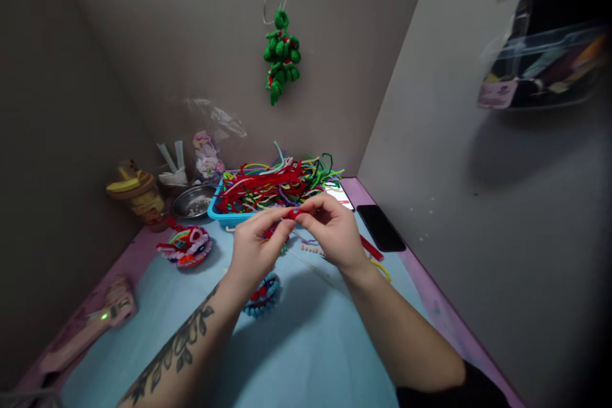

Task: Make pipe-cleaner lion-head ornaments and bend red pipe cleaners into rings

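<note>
My left hand (255,242) and my right hand (335,233) meet above the table mat. Between their thumbs and forefingers they pinch a small red fuzzy piece (294,213), which looks like bent pipe cleaner with a bluish spot on it. Fingers cover much of it. Below my left wrist lies a round light-blue and red fuzzy piece (262,295), partly behind the forearm. Farther left sits a colourful pipe-cleaner lion head (185,246) with pink, white and orange trim. More small coloured bits are partly hidden behind my hands.
Behind my hands stands a blue tray (220,219) heaped with pipe cleaners (282,182). A metal bowl (192,203) is beside it. A black phone (381,227) lies right; a pink tool with a green light (108,317) lies left. A green ornament (282,57) hangs on the wall.
</note>
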Action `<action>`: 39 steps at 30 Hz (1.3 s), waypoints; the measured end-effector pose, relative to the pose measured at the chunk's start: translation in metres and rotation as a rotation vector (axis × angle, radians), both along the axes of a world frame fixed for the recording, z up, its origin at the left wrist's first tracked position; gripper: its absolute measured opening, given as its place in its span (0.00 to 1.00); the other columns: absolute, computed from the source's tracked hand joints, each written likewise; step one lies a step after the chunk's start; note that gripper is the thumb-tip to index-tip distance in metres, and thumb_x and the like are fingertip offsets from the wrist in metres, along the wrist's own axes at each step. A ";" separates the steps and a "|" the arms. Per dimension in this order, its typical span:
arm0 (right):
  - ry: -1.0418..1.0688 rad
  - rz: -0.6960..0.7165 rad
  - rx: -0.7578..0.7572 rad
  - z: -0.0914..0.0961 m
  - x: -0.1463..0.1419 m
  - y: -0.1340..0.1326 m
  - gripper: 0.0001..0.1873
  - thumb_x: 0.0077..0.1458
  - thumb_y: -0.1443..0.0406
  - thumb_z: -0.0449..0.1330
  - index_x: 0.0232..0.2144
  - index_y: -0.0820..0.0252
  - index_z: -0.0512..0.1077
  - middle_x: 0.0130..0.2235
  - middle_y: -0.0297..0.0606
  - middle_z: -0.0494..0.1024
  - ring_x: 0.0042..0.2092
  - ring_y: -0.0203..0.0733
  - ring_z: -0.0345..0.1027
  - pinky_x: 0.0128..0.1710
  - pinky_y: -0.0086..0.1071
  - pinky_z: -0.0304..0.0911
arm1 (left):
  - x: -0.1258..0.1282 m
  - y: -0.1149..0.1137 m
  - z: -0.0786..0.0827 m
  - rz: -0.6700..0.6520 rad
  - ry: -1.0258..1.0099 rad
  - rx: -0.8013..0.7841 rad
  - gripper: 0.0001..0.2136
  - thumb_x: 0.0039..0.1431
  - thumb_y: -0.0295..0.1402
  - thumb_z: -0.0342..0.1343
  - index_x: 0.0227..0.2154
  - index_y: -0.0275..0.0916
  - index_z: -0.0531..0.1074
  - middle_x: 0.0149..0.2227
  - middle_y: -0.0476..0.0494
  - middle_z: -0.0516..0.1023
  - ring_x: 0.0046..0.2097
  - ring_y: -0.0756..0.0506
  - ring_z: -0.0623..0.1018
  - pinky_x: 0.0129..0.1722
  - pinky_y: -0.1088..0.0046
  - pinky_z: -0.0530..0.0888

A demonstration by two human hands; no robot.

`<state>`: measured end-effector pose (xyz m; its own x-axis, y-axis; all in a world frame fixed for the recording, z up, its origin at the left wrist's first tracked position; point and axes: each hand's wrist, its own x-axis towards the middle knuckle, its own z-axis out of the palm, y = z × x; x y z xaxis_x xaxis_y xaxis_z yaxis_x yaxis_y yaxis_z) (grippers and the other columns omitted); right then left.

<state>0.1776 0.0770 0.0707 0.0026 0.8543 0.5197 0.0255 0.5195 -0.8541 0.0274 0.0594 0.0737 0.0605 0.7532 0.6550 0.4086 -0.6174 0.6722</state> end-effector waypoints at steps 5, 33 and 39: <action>-0.040 0.003 0.075 -0.001 0.000 -0.001 0.04 0.52 0.68 0.60 0.30 0.57 0.75 0.31 0.34 0.74 0.35 0.36 0.68 0.36 0.30 0.63 | 0.002 -0.001 -0.004 0.055 0.029 0.066 0.08 0.58 0.31 0.55 0.37 0.39 0.78 0.37 0.44 0.82 0.37 0.48 0.79 0.40 0.73 0.74; -0.084 -0.074 0.137 -0.002 -0.002 0.000 0.04 0.51 0.67 0.62 0.31 0.55 0.76 0.33 0.36 0.72 0.37 0.38 0.67 0.35 0.32 0.65 | 0.013 0.005 -0.011 -0.250 -0.586 -0.583 0.19 0.54 0.45 0.57 0.42 0.36 0.75 0.35 0.42 0.79 0.34 0.48 0.77 0.33 0.73 0.74; -0.060 -0.084 0.061 -0.002 0.003 0.006 0.03 0.52 0.65 0.61 0.30 0.57 0.75 0.33 0.37 0.73 0.37 0.38 0.67 0.35 0.32 0.64 | 0.014 0.003 -0.003 -0.277 -0.567 -0.579 0.18 0.46 0.33 0.64 0.42 0.37 0.71 0.31 0.47 0.77 0.33 0.50 0.76 0.33 0.76 0.73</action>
<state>0.1805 0.0829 0.0684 0.0398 0.8190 0.5723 0.1211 0.5646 -0.8164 0.0417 0.0626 0.0712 0.0710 0.9849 0.1582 -0.1992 -0.1414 0.9697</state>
